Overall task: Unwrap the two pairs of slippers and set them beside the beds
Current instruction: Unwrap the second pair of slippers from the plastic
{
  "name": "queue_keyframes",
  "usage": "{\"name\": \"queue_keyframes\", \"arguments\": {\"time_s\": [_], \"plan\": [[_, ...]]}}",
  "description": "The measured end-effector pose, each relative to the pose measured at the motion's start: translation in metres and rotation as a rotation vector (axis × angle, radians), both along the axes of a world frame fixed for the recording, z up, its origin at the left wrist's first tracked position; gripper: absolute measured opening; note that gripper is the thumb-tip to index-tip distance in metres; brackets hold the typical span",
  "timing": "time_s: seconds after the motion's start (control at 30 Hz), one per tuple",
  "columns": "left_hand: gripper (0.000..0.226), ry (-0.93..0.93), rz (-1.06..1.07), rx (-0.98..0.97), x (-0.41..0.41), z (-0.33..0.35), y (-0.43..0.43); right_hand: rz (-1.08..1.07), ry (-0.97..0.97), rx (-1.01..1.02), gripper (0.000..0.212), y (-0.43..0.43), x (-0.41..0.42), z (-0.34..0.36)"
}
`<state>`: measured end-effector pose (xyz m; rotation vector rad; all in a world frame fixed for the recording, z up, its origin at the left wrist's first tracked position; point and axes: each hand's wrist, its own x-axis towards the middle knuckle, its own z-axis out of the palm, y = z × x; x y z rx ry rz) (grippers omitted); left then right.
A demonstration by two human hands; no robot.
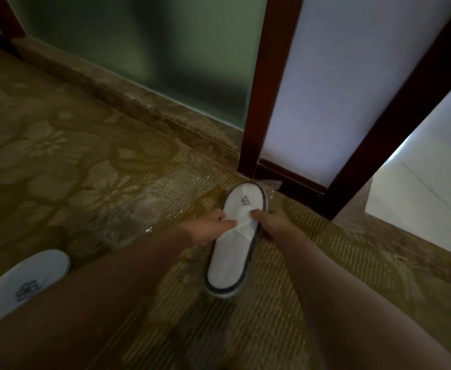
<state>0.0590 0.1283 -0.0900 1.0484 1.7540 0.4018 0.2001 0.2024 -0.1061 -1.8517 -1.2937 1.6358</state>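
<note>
A white slipper (232, 252) with a dark rim and a dark logo lies on the patterned carpet, toe pointing away from me. My left hand (208, 228) and my right hand (275, 222) each pinch the edge of its upper strap from either side. Crinkled clear plastic wrap (149, 209) lies on the carpet to the left of the slipper and behind its toe. A second white slipper (24, 284) with the same logo lies at the lower left, partly hidden by my left arm.
A dark wooden door frame (267, 102) stands just beyond the slipper's toe, with a frosted green glass panel (139, 49) to its left. A marble threshold (379, 222) and pale tiled floor (432, 182) lie at the right. No bed is in view.
</note>
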Motion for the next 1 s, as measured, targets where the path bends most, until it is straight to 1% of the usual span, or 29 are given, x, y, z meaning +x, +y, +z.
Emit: {"name": "queue_keyframes", "arguments": {"time_s": [0.07, 0.17, 0.23, 0.27, 0.37, 0.43, 0.53, 0.6, 0.63, 0.7, 0.77, 0.8, 0.87, 0.9, 1.0], "plan": [[0.052, 0.003, 0.044, 0.068, -0.003, 0.012, -0.005, -0.002, 0.036, -0.006, 0.053, -0.002, -0.003, 0.013], [0.05, -0.021, 0.114, 0.14, -0.01, 0.029, -0.011, 0.017, 0.122, -0.023, 0.051, -0.007, -0.011, 0.032], [0.048, -0.062, 0.169, 0.176, -0.02, 0.039, -0.015, 0.032, 0.174, 0.028, 0.052, -0.008, -0.019, 0.041], [0.048, -0.077, 0.215, 0.199, -0.025, 0.044, -0.017, 0.046, 0.195, 0.06, 0.051, -0.008, -0.023, 0.046], [0.054, -0.16, 0.44, 0.316, -0.049, 0.056, -0.027, 0.13, 0.187, 0.158, 0.053, -0.014, -0.041, 0.065], [0.054, -0.096, 0.486, 0.376, -0.065, 0.065, -0.034, 0.177, 0.19, 0.202, 0.056, -0.02, -0.056, 0.076], [0.056, 0.066, 0.582, 0.484, -0.09, 0.086, -0.048, 0.215, 0.293, 0.222, 0.051, -0.031, -0.08, 0.087], [0.067, 0.126, 0.668, 0.542, -0.107, 0.099, -0.056, 0.246, 0.402, 0.203, 0.048, -0.038, -0.093, 0.094], [0.073, 0.126, 0.691, 0.55, -0.116, 0.105, -0.061, 0.27, 0.455, 0.192, 0.047, -0.041, -0.099, 0.098], [0.085, 0.005, 0.725, 0.531, -0.135, 0.109, -0.069, 0.309, 0.52, 0.193, 0.046, -0.048, -0.11, 0.105], [0.094, -0.175, 0.735, 0.5, -0.149, 0.11, -0.076, 0.334, 0.57, 0.21, 0.046, -0.056, -0.118, 0.112], [0.088, -0.261, 0.702, 0.492, -0.153, 0.109, -0.078, 0.351, 0.577, 0.217, 0.047, -0.06, -0.121, 0.115], [0.065, -0.41, 0.608, 0.519, -0.153, 0.109, -0.079, 0.4, 0.525, 0.26, 0.049, -0.07, -0.126, 0.123], [0.06, -0.462, 0.569, 0.532, -0.153, 0.108, -0.078, 0.422, 0.467, 0.305, 0.05, -0.075, -0.128, 0.127], [0.063, -0.546, 0.507, 0.623, -0.148, 0.111, -0.077, 0.481, 0.302, 0.492, 0.053, -0.088, -0.133, 0.139]]}}
